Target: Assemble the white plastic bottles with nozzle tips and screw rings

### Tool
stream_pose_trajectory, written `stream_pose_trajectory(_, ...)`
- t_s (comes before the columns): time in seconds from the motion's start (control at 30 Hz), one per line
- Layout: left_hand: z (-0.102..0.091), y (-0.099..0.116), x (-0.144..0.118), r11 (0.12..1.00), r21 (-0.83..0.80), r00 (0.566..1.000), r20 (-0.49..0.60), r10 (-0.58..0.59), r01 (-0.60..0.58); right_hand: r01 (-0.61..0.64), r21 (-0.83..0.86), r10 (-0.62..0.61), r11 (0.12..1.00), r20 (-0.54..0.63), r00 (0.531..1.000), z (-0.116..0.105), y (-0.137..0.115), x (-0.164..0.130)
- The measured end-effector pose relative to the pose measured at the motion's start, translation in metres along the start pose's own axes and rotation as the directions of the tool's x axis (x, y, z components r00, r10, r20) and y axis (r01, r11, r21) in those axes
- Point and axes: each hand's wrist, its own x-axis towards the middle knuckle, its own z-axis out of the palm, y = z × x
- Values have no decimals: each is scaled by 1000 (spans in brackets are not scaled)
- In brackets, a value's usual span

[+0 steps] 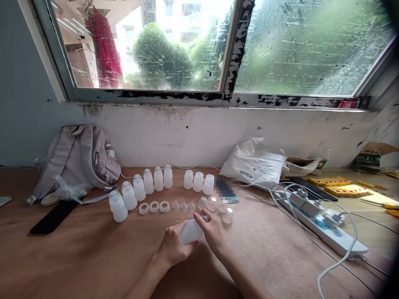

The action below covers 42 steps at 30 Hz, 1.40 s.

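A frosted white baby bottle lies tilted between my hands, above the front middle of the table. My left hand is wrapped round its body. At its top end my right hand is closed, with thumb and fingers at a clear part, mostly hidden by the fingers. Just beyond the hands are three white collar rings, three clear teats and several clear domed caps. Several more bottles stand in a curved row on the left. Three bottles stand upright at the back middle.
A grey backpack leans on the wall, with a black phone-like slab in front. At the back right sits a silvery plastic bag. A white power strip with plugs and loose cables occupies the right side, near yellow pieces.
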Motion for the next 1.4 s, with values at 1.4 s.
stream_pose_trajectory(1.4,1,-19,-1,150,-737,750,659,-62,659,-224,552,80,803,272,959,-23,0,18)
